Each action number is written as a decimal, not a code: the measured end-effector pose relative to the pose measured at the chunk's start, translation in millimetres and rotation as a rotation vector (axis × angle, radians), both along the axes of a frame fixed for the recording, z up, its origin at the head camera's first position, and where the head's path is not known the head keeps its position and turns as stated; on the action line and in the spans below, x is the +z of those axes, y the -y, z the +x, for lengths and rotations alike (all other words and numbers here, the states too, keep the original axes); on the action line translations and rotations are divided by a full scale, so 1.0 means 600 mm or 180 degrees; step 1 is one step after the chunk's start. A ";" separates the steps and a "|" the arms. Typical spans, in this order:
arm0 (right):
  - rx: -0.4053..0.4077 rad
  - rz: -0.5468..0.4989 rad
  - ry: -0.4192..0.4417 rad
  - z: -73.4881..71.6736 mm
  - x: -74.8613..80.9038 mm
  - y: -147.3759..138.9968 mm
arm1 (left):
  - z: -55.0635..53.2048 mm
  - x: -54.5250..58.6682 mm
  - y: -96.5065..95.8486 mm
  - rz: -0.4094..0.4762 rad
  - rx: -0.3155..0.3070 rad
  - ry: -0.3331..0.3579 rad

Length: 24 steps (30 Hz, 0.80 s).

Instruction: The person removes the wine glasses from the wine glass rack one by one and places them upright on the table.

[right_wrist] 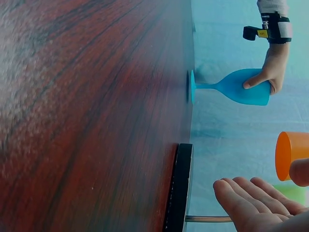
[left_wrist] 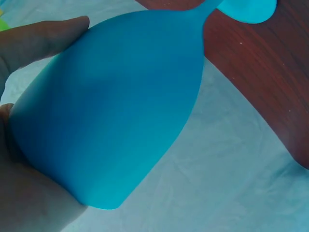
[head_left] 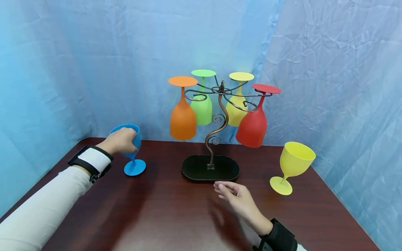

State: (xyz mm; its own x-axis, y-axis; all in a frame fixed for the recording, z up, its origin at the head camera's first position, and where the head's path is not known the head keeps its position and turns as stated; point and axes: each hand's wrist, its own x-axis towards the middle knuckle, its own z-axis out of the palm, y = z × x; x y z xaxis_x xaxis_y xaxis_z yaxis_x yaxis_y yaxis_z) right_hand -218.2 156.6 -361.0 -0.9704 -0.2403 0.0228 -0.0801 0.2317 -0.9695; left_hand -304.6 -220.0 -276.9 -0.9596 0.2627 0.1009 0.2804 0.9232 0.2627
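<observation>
Blue goblet (head_left: 132, 148) stands upright, stem vertical, foot on the wood-grain counter (head_left: 176, 216) at its left; smooth matte plastic. Left hand (head_left: 120, 140) grips its bowl; right hand (head_left: 235, 197) hovers relaxed by the rack (head_left: 210, 169).

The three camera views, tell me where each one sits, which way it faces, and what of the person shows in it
Head: above the table, looking forward and down at the glass rack; both forearms, the left hand and right hand show.
Left wrist: close against the blue glass, looking along its bowl toward the foot; only fingers show.
Right wrist: low by the table, turned sideways, looking across at the rack base; the open right hand's fingers show.
Shared: head and right wrist views both show the left hand gripping the blue glass.
</observation>
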 end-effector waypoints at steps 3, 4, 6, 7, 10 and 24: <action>-0.0002 0.0000 -0.0010 0.000 -0.001 0.000 | -0.001 -0.004 0.000 -0.0002 -0.0018 0.0037; -0.0003 0.0002 -0.0013 0.000 -0.001 0.000 | -0.001 -0.005 0.000 -0.0001 -0.0018 0.0043; -0.0003 0.0008 -0.0014 0.000 -0.001 -0.001 | -0.001 -0.006 -0.002 0.0008 -0.0008 0.0066; -0.0004 0.0010 -0.0014 0.000 -0.001 -0.002 | -0.002 -0.006 -0.002 0.0013 0.0003 0.0080; 0.0005 0.0016 -0.0016 -0.001 -0.001 -0.002 | -0.005 -0.005 -0.004 0.0019 0.0028 0.0141; 0.0157 0.0079 -0.0034 -0.001 0.004 0.002 | 0.001 -0.002 -0.005 -0.0109 0.0070 0.0022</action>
State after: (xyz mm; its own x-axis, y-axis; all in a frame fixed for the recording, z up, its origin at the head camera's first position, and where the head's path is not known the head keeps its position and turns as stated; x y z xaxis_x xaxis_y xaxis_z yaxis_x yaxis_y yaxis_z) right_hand -218.8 155.7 -358.8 -0.9572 -0.2883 0.0265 -0.1023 0.2512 -0.9625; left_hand -304.0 -217.2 -278.0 -0.9658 0.2448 0.0856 0.2582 0.9377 0.2325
